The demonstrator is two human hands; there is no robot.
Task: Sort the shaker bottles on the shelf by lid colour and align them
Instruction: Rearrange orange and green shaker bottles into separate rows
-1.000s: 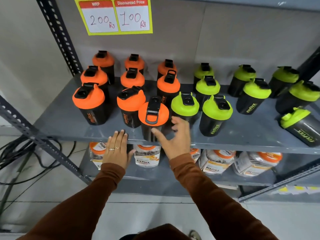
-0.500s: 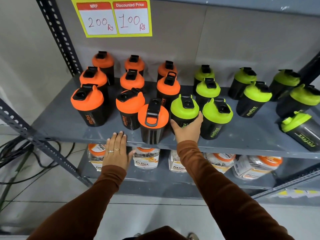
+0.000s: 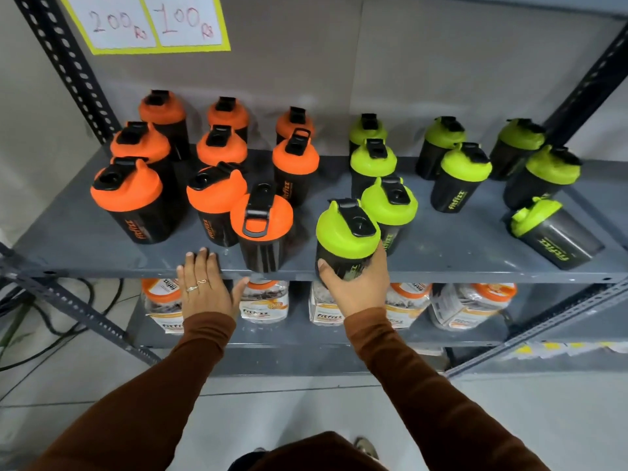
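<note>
The right hand (image 3: 356, 287) is wrapping its fingers around the black body of a lime-lidded plastic shaker bottle (image 3: 346, 241) at the front edge of the grey metal shelf (image 3: 441, 263). The left hand (image 3: 204, 283) is resting flat, fingers together, on that edge, gripping nothing. Just beyond, an orange-lidded black shaker (image 3: 261, 226) is standing forward of its rows. The step in hand looks like aligning the green side; next, the held bottle probably needs setting squarely in line with the lime-lidded rows behind it.

At your eleven o'clock, the yellow-edged price sign (image 3: 149, 23) reads "200 Rs" and "100 Rs". "fitfizz" runs along the black shaker bottles (image 3: 453, 192), and again on the jars (image 3: 261, 305) at six o'clock, one shelf down.
</note>
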